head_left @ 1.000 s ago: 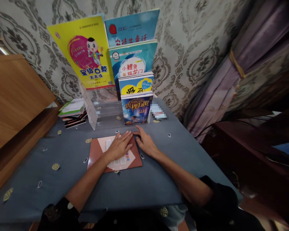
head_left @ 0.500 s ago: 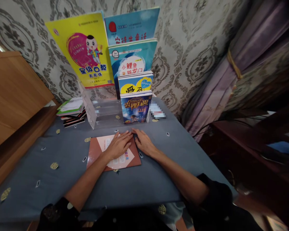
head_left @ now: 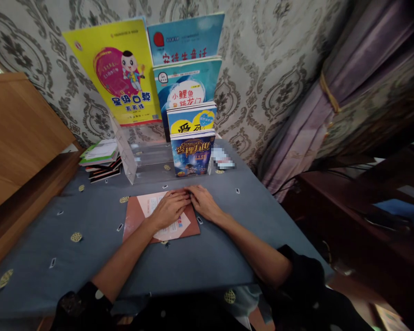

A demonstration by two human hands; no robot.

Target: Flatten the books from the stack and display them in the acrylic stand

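A brown booklet with a pale pink panel lies flat on the tablecloth in front of me. My left hand rests palm down on its upper part, fingers stretched together toward the right. At the booklet's upper right corner is my right hand, its fingers extended to the left and meeting my left fingertips. Its thumb side is over the booklet's edge, and the undersides of its fingers are hidden. Behind both hands, a clear stepped rack holds upright books, with a dark blue book in front.
A yellow workbook and teal books stand higher on the rack. To the left are a stack of books and a wooden cabinet. A blurred-out item lies right of the rack. A purple curtain hangs at right.
My right hand has moved slightly left, closing the gap to my left fingertips, and its fingers have drawn closer together. The booklet stays flat. The whole view has shifted a little.
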